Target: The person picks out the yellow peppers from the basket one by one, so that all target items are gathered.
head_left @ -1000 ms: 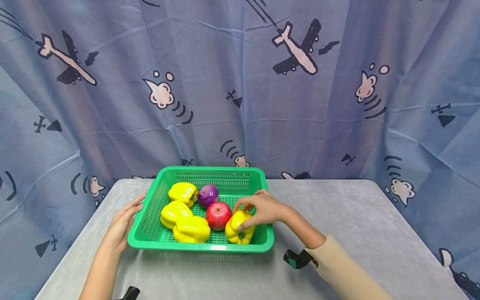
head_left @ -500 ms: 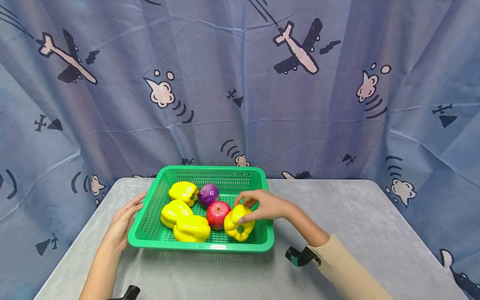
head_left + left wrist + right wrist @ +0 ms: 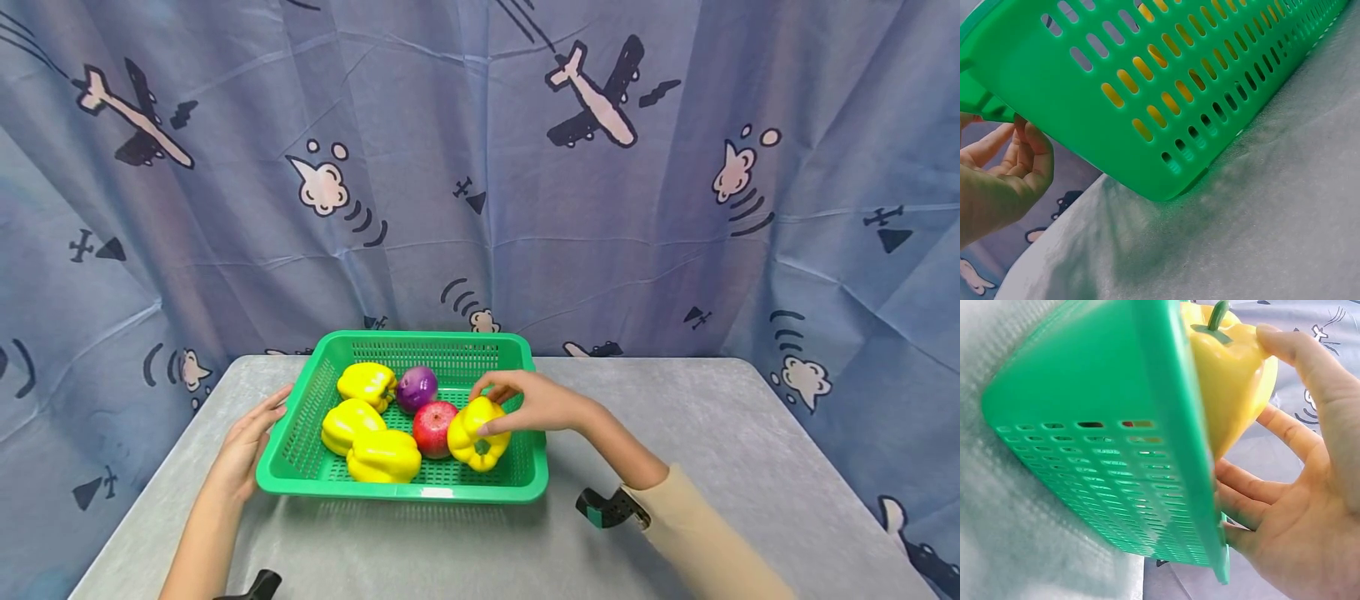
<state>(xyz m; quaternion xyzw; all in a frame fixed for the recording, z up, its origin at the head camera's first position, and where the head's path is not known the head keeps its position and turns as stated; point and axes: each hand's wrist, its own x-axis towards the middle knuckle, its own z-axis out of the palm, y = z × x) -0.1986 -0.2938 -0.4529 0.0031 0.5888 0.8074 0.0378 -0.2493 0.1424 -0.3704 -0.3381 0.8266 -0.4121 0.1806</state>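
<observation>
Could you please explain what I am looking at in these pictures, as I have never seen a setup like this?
Of course. There is no robot here, just a person's two bare hands. The wide picture comes from a camera worn on the head; the two close ones come from cameras on the left and right wrists.

A green basket stands on a grey table, before a blue patterned curtain. The left hand holds its rim, while the right hand grips a yellow pepper. Also in the basket are three more yellow peppers, a purple onion and a round red fruit.
</observation>
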